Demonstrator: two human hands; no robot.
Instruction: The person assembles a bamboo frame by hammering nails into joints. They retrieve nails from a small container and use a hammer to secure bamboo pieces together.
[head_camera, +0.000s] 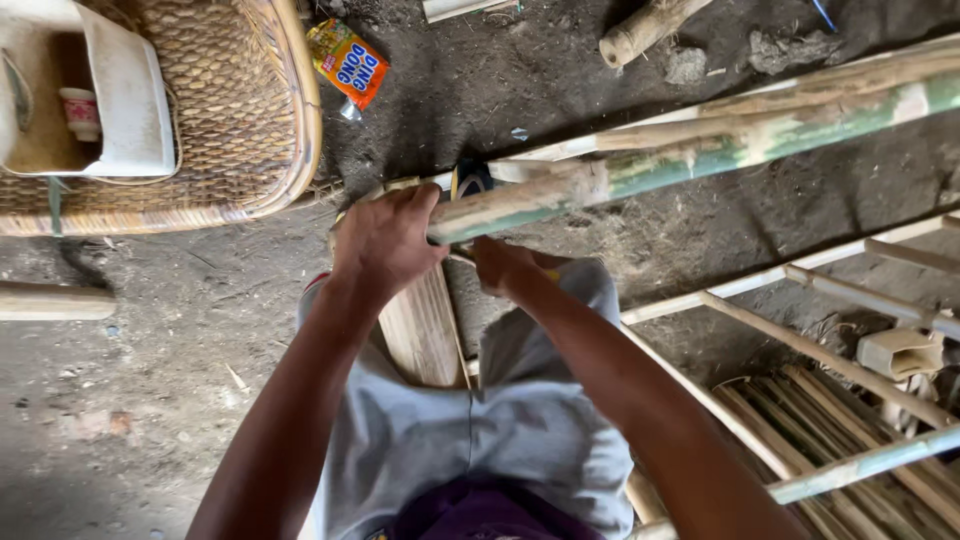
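The left hand (385, 240) is gripping the near end of the bamboo pole (700, 150), running off toward two o'clock, apparently steadying it, while the right hand (505, 265), fingers curled underneath on something hidden, is working beneath it.

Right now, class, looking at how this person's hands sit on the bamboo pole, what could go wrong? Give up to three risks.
1. The left hand grips the cut end of the long bamboo pole; its rough, peeling skin could leave splinters.
2. The right hand works close under the pole beside the left; whatever it holds is hidden, but a slip might strike the other hand.
3. The pole stretches far out unsupported, so it may swing or roll off the flat board between the knees.
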